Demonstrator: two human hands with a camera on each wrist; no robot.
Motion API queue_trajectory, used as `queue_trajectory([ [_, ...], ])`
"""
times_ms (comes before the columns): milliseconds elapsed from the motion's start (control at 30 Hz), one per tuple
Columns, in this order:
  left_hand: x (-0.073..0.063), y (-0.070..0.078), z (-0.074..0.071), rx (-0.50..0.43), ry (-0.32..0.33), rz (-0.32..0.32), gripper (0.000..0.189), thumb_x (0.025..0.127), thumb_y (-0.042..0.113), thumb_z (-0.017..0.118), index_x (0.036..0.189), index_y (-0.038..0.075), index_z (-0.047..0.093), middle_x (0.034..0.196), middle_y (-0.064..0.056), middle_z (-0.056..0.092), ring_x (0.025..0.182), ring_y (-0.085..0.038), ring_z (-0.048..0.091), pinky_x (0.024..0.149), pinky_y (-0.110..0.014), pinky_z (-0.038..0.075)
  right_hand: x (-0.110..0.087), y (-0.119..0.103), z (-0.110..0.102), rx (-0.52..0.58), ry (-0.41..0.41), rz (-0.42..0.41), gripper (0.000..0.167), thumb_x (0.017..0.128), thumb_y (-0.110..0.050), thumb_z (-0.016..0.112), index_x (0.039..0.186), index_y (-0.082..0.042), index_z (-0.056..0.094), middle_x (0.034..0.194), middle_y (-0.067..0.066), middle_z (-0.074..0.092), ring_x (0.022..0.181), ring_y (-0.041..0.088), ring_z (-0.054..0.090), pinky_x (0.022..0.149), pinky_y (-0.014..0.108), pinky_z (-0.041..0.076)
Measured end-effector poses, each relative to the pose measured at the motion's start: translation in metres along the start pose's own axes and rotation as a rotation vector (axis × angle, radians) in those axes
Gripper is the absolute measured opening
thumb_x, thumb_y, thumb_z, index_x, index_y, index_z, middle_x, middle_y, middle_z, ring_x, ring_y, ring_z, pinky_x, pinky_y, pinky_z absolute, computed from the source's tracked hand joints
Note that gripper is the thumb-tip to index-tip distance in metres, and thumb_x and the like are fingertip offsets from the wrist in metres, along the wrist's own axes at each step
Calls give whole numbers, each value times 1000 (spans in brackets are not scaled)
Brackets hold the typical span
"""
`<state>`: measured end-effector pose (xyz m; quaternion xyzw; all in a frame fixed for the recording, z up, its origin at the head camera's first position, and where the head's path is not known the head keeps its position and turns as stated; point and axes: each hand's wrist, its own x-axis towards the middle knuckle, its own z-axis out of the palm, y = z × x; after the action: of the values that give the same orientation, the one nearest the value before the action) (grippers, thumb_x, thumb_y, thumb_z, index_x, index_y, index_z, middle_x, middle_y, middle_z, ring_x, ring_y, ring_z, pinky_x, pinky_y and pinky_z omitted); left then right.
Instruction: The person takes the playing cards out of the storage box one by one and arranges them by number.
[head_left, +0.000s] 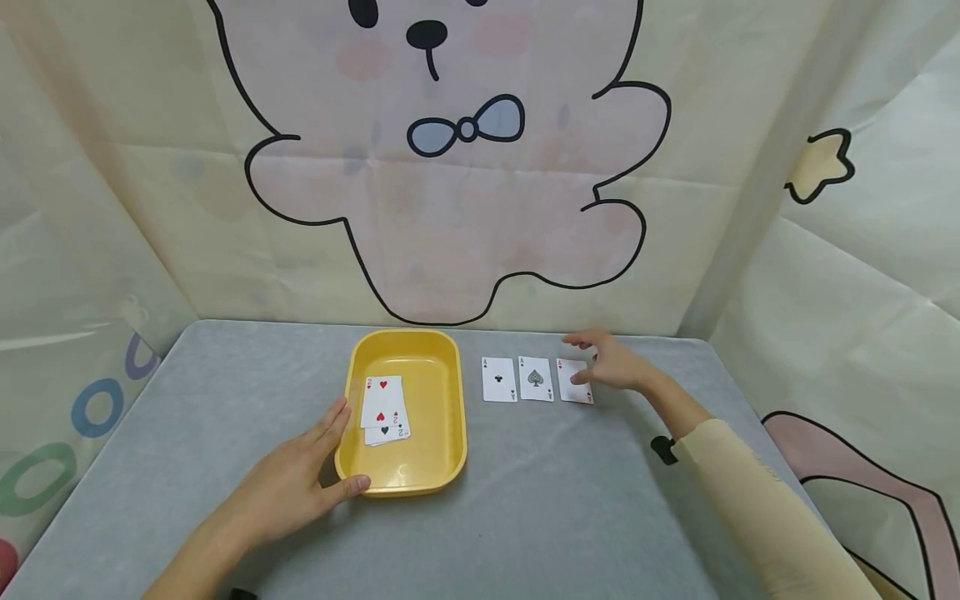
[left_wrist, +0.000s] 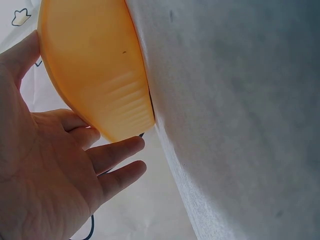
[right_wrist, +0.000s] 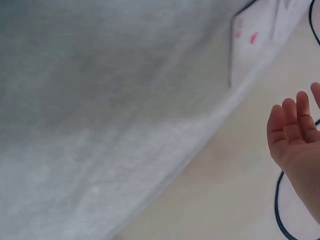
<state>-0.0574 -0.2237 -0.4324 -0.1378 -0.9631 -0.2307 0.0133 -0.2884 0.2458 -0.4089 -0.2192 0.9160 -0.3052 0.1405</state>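
My left hand rests against the left side of a yellow tray, its fingers along the rim and thumb at the near left corner. In the left wrist view, its ring and little fingers stretch loosely beside the tray wall. A two of hearts lies in the tray, overlapping a black two. My right hand hovers over a red-marked card, fingers loosely bent with nothing between them, thumb covering the card's middle. Left of it, face up in a row, lie the ace of spades and ace of clubs.
A grey cloth covers the table. Behind it hangs a curtain with a cartoon animal, close to the table's far edge. More printed curtain closes off both sides. A small black object sits at the right wrist.
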Motion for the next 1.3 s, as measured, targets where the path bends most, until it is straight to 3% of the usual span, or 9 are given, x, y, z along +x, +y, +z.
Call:
queue_trajectory([
  [233, 1, 1, -1, 3, -4, -2, 103, 93, 70, 66, 165, 6, 30, 171, -10, 27, 138, -43, 53, 104, -61, 48, 0, -16, -4, 45, 79, -66, 63, 87, -14, 79, 145, 0, 58, 145, 25, 55, 132, 45, 49, 108, 60, 43],
  [700, 2, 1, -2, 3, -19, -5, 104, 93, 70, 65, 166, 7, 28, 172, -11, 26, 140, -43, 51, 104, -61, 48, 1, -64, 9, 87, 122, -170, 63, 93, -16, 78, 150, -5, 54, 151, 14, 55, 136, 37, 53, 109, 53, 46],
  [967, 4, 1, -2, -7, -23, -7, 104, 92, 70, 66, 166, 7, 28, 172, -10, 25, 141, -44, 50, 105, -62, 47, 8, -87, 25, 113, 125, -227, 67, 94, -17, 78, 154, -6, 48, 149, 14, 57, 136, 35, 53, 109, 50, 46],
  [1133, 3, 1, -3, -4, -22, -6, 104, 92, 69, 66, 165, 6, 29, 172, -11, 27, 140, -44, 50, 104, -62, 47, 12, -106, 40, 116, 116, -212, 67, 95, -22, 78, 155, -11, 49, 148, 9, 58, 133, 31, 55, 109, 51, 46],
  [1300, 3, 0, -2, -2, -20, -1, 104, 92, 69, 67, 165, 6, 29, 172, -11, 26, 140, -44, 50, 104, -62, 47, 19, -121, 56, 126, 116, -260, 63, 95, -22, 77, 152, -8, 52, 146, 9, 60, 132, 33, 56, 109, 51, 47],
])
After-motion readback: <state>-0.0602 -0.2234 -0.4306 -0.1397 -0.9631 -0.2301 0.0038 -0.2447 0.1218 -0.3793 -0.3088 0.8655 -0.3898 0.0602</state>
